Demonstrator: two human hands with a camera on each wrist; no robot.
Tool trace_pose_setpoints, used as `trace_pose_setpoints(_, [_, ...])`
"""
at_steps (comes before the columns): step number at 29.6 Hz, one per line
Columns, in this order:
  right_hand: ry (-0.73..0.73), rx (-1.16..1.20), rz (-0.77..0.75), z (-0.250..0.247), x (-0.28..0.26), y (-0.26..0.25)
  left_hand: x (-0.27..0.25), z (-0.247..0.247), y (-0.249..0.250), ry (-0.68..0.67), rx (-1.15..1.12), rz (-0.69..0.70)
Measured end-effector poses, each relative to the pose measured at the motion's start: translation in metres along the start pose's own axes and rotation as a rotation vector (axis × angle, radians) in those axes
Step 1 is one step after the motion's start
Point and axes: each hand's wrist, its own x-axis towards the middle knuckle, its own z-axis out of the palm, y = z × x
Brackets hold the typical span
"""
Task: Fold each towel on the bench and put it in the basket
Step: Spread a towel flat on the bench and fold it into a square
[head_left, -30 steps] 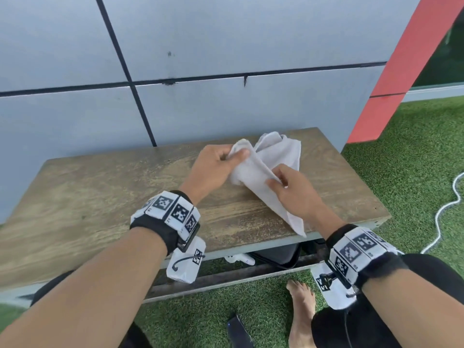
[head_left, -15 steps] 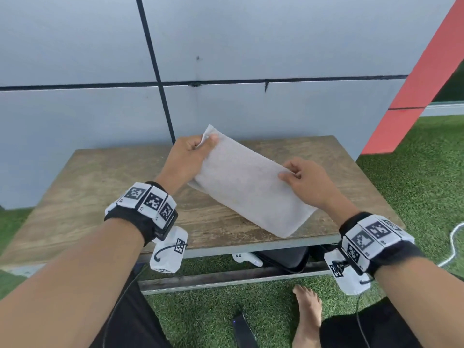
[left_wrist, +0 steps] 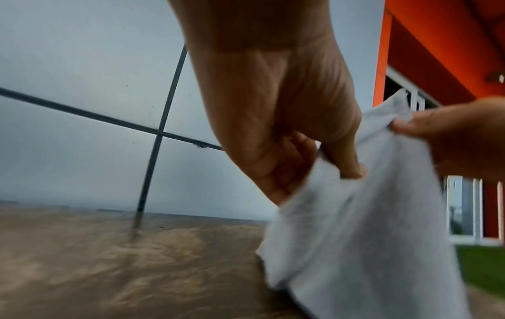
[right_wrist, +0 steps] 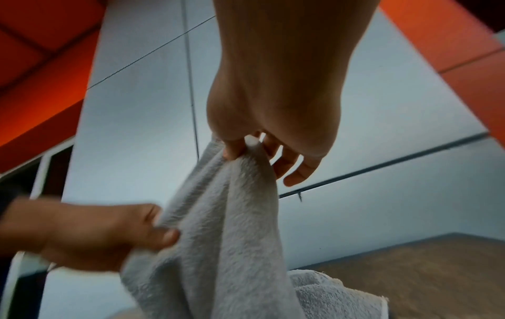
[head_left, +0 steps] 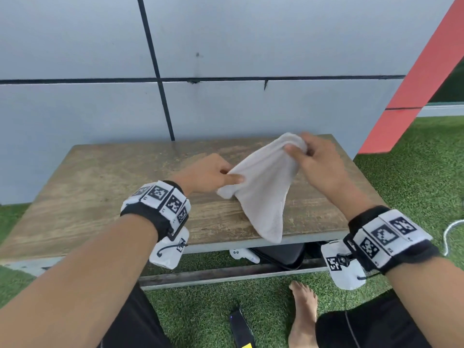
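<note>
A white towel (head_left: 263, 187) hangs between both hands above the wooden bench (head_left: 100, 197). My left hand (head_left: 213, 175) pinches its lower left corner; the left wrist view shows thumb and fingers closed on the towel (left_wrist: 369, 226). My right hand (head_left: 311, 156) pinches the upper corner, held higher and to the right; the right wrist view shows the towel (right_wrist: 232, 226) draping down from that pinch. The towel's loose end drops to the bench's front edge. No basket is in view.
A grey panelled wall (head_left: 226, 59) stands right behind the bench, with a red slanted beam (head_left: 414, 84) at the right. Under the bench lie a black bag (head_left: 281, 254) and a white object (head_left: 243, 254). Green turf, a white cord (head_left: 449, 234) and my bare foot (head_left: 301, 317) are below.
The towel was stretched flat between the hands half a second ago. Now my right hand has risen up and to the right, my left has dropped, and the towel hangs slack.
</note>
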Motion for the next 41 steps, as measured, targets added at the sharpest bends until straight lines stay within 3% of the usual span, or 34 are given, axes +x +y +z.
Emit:
trace_pose_setpoints(2, [0.154,-0.029,0.132,-0.012,0.001,0.018,-0.002,0.001,-0.013,0.034,0.015,-0.049])
trace_pose_setpoints(4, [0.172,-0.118,0.216,-0.017,-0.004,0.032,-0.004,0.001,-0.014,0.122,-0.002,-0.049])
trace_pose_setpoints(6, [0.100,-0.249,0.099,-0.013,-0.015,0.034,-0.002,0.004,-0.001,0.191,-0.013,-0.012])
trace_pose_setpoints(8, [-0.068,-0.265,-0.080,0.000,-0.023,0.027,0.004,0.008,0.023,0.207,-0.029,0.080])
trace_pose_setpoints(11, [-0.250,-0.211,-0.136,0.018,-0.024,0.013,0.014,0.012,0.054,0.157,-0.064,0.163])
trace_pose_setpoints(13, [-0.238,-0.225,-0.186,0.018,-0.020,0.006,0.019,0.010,0.062,0.089,-0.076,0.168])
trace_pose_setpoints(20, [0.169,-0.143,-0.078,-0.021,0.000,0.006,0.008,-0.001,0.022,-0.176,0.113,-0.072])
trace_pose_setpoints(23, [0.374,-0.109,0.046,-0.036,0.010,0.016,0.001,-0.008,-0.001,-0.137,0.149,-0.148])
trace_pose_setpoints(25, [0.411,-0.180,0.128,-0.039,0.014,0.026,0.000,-0.010,-0.009,-0.038,0.170,-0.165])
trace_pose_setpoints(27, [0.330,-0.294,0.166,-0.034,0.013,0.032,-0.001,-0.010,-0.010,0.080,0.113,-0.124])
trace_pose_setpoints(29, [0.124,-0.379,0.101,-0.021,0.006,0.024,0.003,-0.007,-0.003,0.144,0.047,-0.049])
trace_pose_setpoints(32, [-0.183,-0.332,-0.102,0.009,-0.007,0.005,0.010,0.000,0.019,0.134,-0.010,0.069])
trace_pose_setpoints(35, [-0.305,-0.341,-0.140,0.031,-0.007,0.003,0.013,0.005,0.035,0.082,-0.081,0.122])
trace_pose_setpoints(38, [-0.222,-0.376,-0.165,0.031,0.001,0.009,0.011,0.003,0.029,0.052,-0.021,0.082])
trace_pose_setpoints(41, [0.005,-0.272,-0.080,0.018,0.006,0.014,0.004,-0.001,0.007,0.096,-0.017,-0.082])
